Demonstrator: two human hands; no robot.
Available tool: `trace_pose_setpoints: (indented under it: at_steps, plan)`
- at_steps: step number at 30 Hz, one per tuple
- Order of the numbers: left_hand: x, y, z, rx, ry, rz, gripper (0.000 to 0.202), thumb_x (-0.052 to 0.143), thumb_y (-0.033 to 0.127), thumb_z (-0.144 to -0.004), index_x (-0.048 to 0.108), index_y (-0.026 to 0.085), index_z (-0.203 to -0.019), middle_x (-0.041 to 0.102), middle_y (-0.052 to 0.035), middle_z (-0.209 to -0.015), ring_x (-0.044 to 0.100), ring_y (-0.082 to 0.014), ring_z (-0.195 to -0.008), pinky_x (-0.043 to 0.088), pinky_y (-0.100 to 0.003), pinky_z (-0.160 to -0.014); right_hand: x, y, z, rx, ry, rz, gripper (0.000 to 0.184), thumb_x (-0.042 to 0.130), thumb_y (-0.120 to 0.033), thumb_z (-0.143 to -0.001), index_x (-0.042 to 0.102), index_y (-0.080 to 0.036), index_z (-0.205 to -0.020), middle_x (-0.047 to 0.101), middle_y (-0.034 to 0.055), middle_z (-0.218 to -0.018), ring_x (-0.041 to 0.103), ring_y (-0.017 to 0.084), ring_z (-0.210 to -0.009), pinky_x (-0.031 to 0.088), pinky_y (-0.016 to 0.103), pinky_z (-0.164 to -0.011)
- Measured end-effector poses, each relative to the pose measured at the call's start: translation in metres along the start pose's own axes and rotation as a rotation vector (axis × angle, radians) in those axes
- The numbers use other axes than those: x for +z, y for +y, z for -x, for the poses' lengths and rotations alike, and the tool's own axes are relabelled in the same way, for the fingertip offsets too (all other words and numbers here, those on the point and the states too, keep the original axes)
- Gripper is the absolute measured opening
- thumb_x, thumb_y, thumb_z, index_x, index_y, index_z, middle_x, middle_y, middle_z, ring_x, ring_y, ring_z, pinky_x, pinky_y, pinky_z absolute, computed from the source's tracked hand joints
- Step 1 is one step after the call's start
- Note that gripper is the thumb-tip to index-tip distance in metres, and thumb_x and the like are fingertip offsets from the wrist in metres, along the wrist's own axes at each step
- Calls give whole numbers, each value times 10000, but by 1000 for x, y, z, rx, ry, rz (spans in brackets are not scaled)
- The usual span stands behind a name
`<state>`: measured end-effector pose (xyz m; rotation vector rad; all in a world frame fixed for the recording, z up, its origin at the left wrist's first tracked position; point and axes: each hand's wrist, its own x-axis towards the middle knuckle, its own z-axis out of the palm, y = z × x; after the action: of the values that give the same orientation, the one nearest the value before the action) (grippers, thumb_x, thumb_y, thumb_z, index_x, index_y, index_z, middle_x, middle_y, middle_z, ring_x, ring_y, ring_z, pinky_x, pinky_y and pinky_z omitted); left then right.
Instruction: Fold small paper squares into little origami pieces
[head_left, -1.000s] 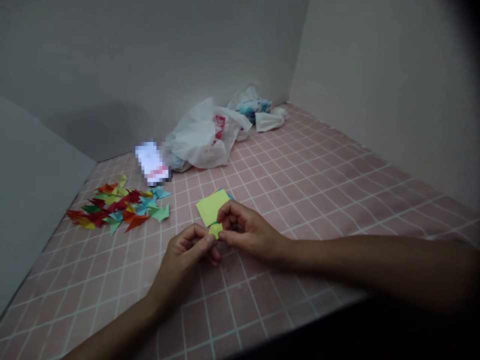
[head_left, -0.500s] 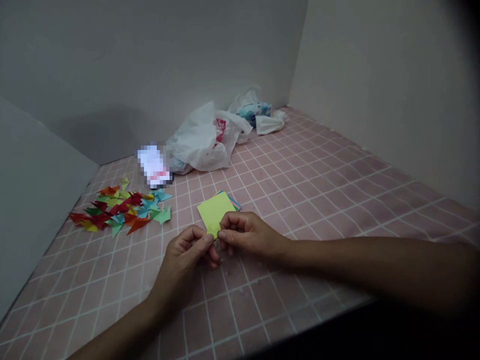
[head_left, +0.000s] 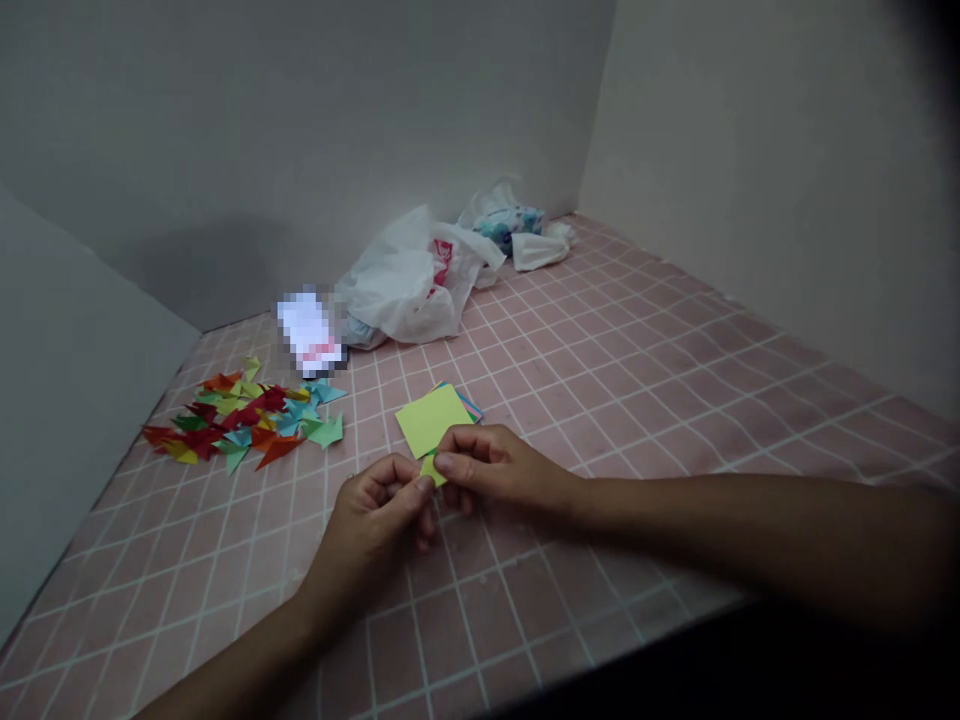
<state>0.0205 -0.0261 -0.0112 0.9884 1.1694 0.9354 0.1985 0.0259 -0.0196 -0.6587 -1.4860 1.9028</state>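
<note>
Between both hands is a small piece of yellow-green paper (head_left: 433, 470), folded, much of it hidden by my fingers. My left hand (head_left: 381, 505) pinches its left side between thumb and fingertips. With thumb and curled fingers, my right hand (head_left: 495, 468) grips the other side. Just beyond the fingertips lies a stack of square paper sheets (head_left: 431, 418), a yellow-green one on top and blue, pink and green edges showing at the right. To the left rests a heap of small folded paper pieces (head_left: 247, 415) in red, orange, yellow, green and blue.
A phone (head_left: 309, 335) with a lit, blurred screen leans at the back left. Beside it sits a crumpled white plastic bag (head_left: 405, 285); a blue-patterned bundle (head_left: 506, 225) and a white pouch (head_left: 541, 249) are farther back. Walls border the pink checked tabletop (head_left: 637, 380).
The paper in my hands has tilted and come slightly nearer, so it now shows apart from the stack's top sheet. My left fingertips have shifted a little; the other things stay put.
</note>
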Motion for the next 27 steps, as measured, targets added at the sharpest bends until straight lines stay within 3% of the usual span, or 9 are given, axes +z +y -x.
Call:
trace_pose_setpoints:
  at_steps: [4, 8, 13, 17, 22, 27]
  plan:
    - [-2, 0, 0, -26, -47, -59, 225, 691, 347, -860, 610, 175, -739, 623, 47, -506, 516, -67, -425, 392, -172, -454, 2, 1, 2, -4, 40, 53, 260, 653, -338, -844, 537, -164, -689, 536, -41, -593, 471, 74, -533, 353, 220, -518]
    - [-3, 6, 0, 10, -23, -40, 232, 681, 343, -871, 605, 175, -730, 637, 37, -547, 537, -73, -478, 414, -177, -495, 5, 2, 2, 28, 104, -15, 227, 633, -318, -843, 542, -166, -701, 568, -34, -601, 485, 69, -504, 358, 215, -494]
    - [-2, 11, 0, 106, 47, -11, 215, 663, 327, -892, 624, 177, -743, 632, 40, -594, 546, -74, -539, 441, -177, -556, 4, 3, 0, 68, 82, -81, 204, 660, -291, -809, 534, -171, -704, 593, -34, -608, 507, 69, -503, 389, 212, -507]
    - [-4, 6, 0, 152, 19, -7, 287, 559, 412, -950, 676, 182, -826, 668, 0, -692, 613, -125, -647, 508, -252, -663, 5, 0, 2, -15, 94, -115, 209, 660, -322, -824, 553, -165, -737, 610, -22, -655, 543, 80, -558, 438, 232, -571]
    - [-3, 5, 2, 222, 69, -97, 93, 686, 272, -857, 675, 191, -812, 647, 20, -681, 589, -113, -636, 479, -231, -642, 6, 2, 3, -88, 86, -107, 205, 660, -336, -848, 576, -167, -767, 612, -17, -687, 564, 95, -613, 467, 257, -635]
    - [-1, 13, 4, 290, 134, -248, 125, 642, 255, -849, 638, 185, -746, 591, 23, -658, 560, -116, -619, 452, -240, -611, 5, 5, 3, -50, 37, -27, 212, 665, -334, -849, 581, -166, -749, 602, -13, -688, 554, 103, -626, 448, 259, -633]
